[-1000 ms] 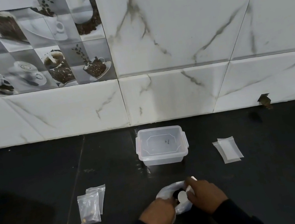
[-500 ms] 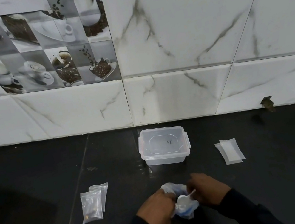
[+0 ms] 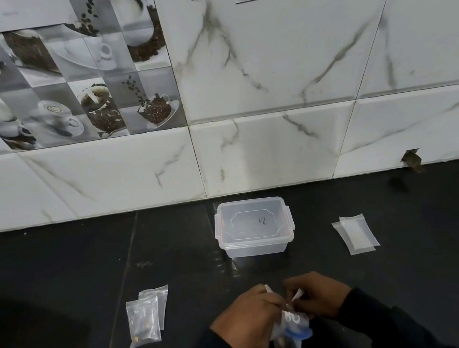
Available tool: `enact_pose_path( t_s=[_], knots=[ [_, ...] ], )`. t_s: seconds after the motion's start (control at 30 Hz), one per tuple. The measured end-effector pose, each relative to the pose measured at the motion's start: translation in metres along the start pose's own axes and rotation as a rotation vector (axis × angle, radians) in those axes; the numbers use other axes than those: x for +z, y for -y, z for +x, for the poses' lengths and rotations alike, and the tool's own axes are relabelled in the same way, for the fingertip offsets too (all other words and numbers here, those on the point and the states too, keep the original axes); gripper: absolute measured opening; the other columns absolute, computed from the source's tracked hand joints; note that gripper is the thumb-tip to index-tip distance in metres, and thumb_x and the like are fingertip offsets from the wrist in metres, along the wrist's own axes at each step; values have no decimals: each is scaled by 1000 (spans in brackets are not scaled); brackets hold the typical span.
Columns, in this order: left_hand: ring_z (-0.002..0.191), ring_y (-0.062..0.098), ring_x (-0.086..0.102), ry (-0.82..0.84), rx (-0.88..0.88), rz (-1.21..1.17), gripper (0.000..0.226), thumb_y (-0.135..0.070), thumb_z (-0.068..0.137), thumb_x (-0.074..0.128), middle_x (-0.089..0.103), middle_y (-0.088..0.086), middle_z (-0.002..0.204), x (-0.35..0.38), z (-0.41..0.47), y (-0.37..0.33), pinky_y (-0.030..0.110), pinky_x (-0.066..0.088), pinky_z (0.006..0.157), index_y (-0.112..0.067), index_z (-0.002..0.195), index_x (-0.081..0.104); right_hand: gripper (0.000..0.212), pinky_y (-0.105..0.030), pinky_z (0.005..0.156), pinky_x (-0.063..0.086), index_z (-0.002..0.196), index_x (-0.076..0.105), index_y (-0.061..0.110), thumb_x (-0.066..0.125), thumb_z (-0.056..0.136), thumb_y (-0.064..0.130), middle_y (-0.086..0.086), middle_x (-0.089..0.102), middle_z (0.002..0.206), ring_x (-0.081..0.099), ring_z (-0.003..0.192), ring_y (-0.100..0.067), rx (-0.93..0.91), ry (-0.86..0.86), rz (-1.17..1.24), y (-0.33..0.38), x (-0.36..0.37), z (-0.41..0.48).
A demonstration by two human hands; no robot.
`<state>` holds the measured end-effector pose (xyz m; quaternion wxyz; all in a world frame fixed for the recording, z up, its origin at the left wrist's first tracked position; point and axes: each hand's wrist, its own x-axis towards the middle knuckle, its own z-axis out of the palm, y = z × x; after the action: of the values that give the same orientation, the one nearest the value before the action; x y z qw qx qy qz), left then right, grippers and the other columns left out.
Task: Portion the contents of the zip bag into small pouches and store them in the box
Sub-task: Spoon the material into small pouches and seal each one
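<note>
— Where is the bag?

— The bag (image 3: 293, 343) is low at the near edge of the black tabletop (image 3: 57, 281), crumpled between the left hand (image 3: 249, 326) and the right hand (image 3: 319, 293). Its top is bunched up between the fingers (image 3: 270, 298) of both hands. The rest hangs below them, with a blue strip showing across it.

— And the fingers?

— Curled on both hands, the tips meeting and pinching the bag's top. A small white corner sticks up at the right fingertips. I cannot tell whether the bag touches the tabletop.

— The box?

— The clear box (image 3: 254, 227) stands beyond the hands, near the wall (image 3: 278, 146), with its lid on. It is apart from the bag.

— Pouches?

— The left pouches (image 3: 143, 321) lie flat and overlapping, just left of the left hand. The front one holds dark bits at its bottom. The right pouches (image 3: 356, 232) lie flat, right of the box.
</note>
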<state>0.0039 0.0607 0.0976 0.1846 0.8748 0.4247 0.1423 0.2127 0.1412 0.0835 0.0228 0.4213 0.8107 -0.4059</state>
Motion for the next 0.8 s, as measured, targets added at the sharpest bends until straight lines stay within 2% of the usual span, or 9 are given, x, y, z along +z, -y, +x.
enact_pose_path(
  t_s=[0.1,0.17,0.23,0.33,0.43,0.5,0.57,0.67,0.8],
  knots=[
    [90,20,55,-49,-47,-73,41,-21,79,32,70,-2,109,-6,1,3,21,39,75,-9,81,71,10,-21,81,55,84,63,32,63,88,22,12,70,89,67,87,-1,-34,32,-9,1,1,2],
    [91,15,57,-57,-102,-138,37,-18,79,35,70,-5,109,-5,2,11,21,44,78,-10,81,72,9,-23,85,57,93,68,27,64,90,21,8,73,99,70,91,-4,-5,111,-42,3,1,5],
    [92,14,59,-41,-155,-173,32,-7,80,40,69,-5,107,-2,5,18,22,47,82,-9,80,72,12,-29,77,62,90,72,23,64,89,14,-2,74,92,73,76,-13,102,257,-56,7,-1,6],
    [93,10,62,-48,-204,-221,29,4,77,45,70,-2,102,-1,7,23,20,48,86,-7,79,72,29,-23,60,60,77,72,27,61,88,2,-5,71,74,66,54,-8,201,389,84,6,-7,5],
    [95,9,62,-52,-205,-221,31,0,78,43,70,-4,104,-1,5,29,21,50,87,-8,80,73,22,-29,63,60,83,73,19,59,89,3,1,70,63,65,50,-6,281,258,177,-3,-11,3],
    [96,11,61,-11,-215,-191,28,-6,81,44,70,-4,107,2,1,30,19,48,86,-8,79,71,19,-26,64,60,83,71,21,60,90,8,3,69,68,65,54,-6,279,127,75,-6,-11,4],
    [94,15,61,22,-214,-147,32,-18,83,40,70,-3,108,8,-3,29,22,47,83,-8,79,70,16,-19,69,54,84,71,25,61,90,14,6,68,79,67,68,-6,236,-2,-63,-6,-11,7],
    [95,19,63,61,-233,-97,47,-34,82,30,70,-1,109,21,-9,28,29,50,85,-12,87,72,17,-23,85,50,98,73,23,57,93,24,4,68,101,65,95,-12,172,-139,-212,-5,-10,11],
    [93,19,62,89,-305,-16,23,-28,92,50,68,-4,108,37,-11,30,31,51,83,-18,92,70,21,-25,78,46,103,72,25,54,95,33,9,47,97,59,92,-15,122,-188,-326,-5,0,15]
  ],
)
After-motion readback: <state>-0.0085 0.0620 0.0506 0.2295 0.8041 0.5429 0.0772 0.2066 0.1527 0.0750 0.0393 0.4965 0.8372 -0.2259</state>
